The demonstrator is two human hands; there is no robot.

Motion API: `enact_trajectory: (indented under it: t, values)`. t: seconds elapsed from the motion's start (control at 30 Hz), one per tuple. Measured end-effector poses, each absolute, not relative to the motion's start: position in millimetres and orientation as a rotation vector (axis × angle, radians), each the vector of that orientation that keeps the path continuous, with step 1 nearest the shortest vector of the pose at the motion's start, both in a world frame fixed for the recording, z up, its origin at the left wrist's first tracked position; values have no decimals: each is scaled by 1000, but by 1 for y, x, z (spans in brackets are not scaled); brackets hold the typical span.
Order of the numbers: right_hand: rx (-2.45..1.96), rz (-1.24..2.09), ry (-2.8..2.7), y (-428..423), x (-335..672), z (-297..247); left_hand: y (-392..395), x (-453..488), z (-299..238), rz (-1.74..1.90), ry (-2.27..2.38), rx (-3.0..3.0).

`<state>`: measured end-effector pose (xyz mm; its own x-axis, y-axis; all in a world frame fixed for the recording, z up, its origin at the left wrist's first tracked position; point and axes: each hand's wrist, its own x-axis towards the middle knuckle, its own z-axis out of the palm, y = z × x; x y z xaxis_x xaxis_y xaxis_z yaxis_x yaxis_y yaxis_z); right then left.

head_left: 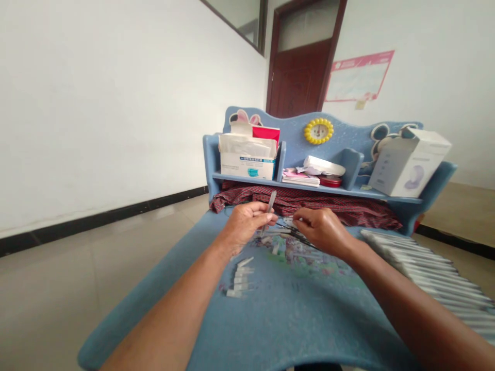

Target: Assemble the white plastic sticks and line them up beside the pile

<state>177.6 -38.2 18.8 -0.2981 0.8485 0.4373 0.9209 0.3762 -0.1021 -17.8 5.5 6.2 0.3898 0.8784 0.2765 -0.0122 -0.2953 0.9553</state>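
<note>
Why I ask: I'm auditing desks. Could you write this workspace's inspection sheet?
Surface: blue desk with a printed picture.
Job's things: translucent tube in left hand, thin dark rods by right hand, small whitish pieces in a loose row, pale tubes side by side at right.
Clutter: on the shelf, mask box, white carton, red tin; checked cloth underneath.
Hands: left closed on the tube; right bent, hold unclear.
Cables: nothing seen.
Surroundings: white walls, dark red door, pink-bordered poster.
</note>
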Motion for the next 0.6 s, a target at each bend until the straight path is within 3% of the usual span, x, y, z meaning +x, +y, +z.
enact_trajectory:
  t: [0.2,0.6]
  values:
    - [-1885,-170,-2322,25,149,3,8,-20,7,1209,822,1556]
    - [-1894,14,-2269,77,117,-17,25,-32,-3,1192,1051,1827]
